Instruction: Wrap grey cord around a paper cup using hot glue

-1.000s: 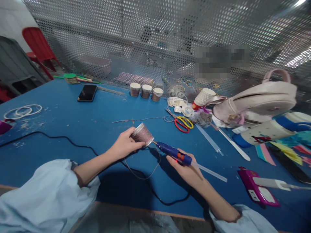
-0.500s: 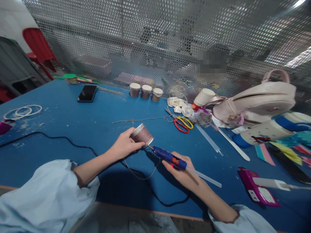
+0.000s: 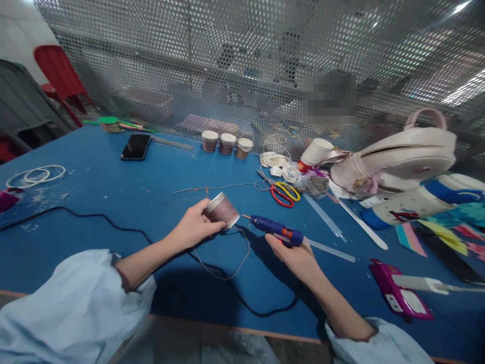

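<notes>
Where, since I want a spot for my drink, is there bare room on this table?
The blue table is bare between the black phone, the three small brown-and-white cups and the thin grey cord. A smaller gap lies between the right hand and the magenta box. The right is crowded: red-and-yellow scissors, stacked white cups, pale pink bag.

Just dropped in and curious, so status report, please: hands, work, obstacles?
Left hand gripping cord-wrapped cup, tilted. Right hand holding blue glue gun, nozzle just off cup. Loose cord hanging below; nothing between nozzle and cup.
</notes>
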`<state>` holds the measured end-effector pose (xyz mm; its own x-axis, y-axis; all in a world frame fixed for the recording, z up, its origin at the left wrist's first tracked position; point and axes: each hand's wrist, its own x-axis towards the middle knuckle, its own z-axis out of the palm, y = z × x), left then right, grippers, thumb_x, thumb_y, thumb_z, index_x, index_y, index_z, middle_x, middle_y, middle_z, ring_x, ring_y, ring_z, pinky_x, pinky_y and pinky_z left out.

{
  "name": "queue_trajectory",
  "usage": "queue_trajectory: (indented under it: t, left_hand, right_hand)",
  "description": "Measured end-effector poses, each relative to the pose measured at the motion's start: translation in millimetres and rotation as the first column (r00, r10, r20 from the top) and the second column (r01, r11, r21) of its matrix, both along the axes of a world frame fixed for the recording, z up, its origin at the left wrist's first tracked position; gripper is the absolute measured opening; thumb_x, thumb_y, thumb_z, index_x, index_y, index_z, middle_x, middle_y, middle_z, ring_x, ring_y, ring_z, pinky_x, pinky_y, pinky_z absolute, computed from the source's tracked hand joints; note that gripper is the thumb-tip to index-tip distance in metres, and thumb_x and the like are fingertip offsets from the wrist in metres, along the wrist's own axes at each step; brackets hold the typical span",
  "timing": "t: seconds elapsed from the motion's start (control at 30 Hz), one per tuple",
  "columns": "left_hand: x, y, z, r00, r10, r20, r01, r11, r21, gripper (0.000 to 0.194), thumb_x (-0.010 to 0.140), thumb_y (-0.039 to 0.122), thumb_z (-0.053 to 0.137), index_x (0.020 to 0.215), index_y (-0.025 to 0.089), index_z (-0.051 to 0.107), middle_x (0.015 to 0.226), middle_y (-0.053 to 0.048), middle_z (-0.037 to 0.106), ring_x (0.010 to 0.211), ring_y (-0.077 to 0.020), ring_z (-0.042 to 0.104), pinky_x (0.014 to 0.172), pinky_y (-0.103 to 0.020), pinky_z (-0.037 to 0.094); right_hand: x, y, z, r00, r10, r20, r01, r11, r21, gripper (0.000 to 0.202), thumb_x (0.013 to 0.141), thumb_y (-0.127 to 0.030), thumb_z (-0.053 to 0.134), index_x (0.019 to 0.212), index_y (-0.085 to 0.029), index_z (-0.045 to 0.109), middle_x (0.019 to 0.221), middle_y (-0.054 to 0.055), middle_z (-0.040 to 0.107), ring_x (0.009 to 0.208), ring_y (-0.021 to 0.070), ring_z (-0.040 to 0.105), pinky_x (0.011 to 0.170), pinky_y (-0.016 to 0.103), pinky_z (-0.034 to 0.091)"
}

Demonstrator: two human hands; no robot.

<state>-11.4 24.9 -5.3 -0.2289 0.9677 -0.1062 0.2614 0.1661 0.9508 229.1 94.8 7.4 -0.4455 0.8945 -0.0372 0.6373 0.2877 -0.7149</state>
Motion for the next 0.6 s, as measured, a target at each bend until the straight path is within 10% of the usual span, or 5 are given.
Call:
queue_trajectory:
  t: [0.17,0.37,0.6]
  left_hand:
    - [0.5,0.9,0.1,1.0,-0.019,0.016,0.019,1.0,-0.015,0.03,0.067,0.031,0.068,0.081,0.021,0.044,0.044,0.008,0.053,0.039,-0.0094,0.05,0.038,-0.018,0.036]
    - [0.6,1.1,1.5,1.0,-0.004,0.002,0.004,1.0,-0.011,0.03,0.066,0.031,0.068,0.079,0.021,0.044,0.043,0.008,0.052,0.038,-0.0102,0.05,0.037,-0.018,0.036]
    - [0.5,1.7,2.5,1.0,0.018,0.006,-0.018,1.0,0.011,0.029,0.067,0.032,0.067,0.082,0.021,0.045,0.044,0.008,0.052,0.039,-0.01,0.05,0.037,-0.019,0.036]
  right_hand:
    - [-2.5,32.7,-11.3,0.998,-0.036,0.044,0.034,0.998,0.047,0.046,0.084,-0.055,0.045,0.07,-0.017,0.066,0.047,-0.001,0.053,0.047,0.0153,0.053,0.05,0.026,0.041]
    - [-9.1,60.2,-32.3,0.993,-0.025,0.117,0.001,0.981,0.194,0.038,0.084,-0.046,0.049,0.103,-0.019,0.067,0.094,0.007,0.069,0.092,0.0243,0.061,0.08,0.036,0.044]
    - [24.0,38.3,-5.3,0.972,-0.064,0.226,-0.008,0.953,0.303,0.031,0.078,-0.05,0.058,0.078,-0.019,0.064,0.077,0.007,0.066,0.073,0.0243,0.061,0.066,0.033,0.043]
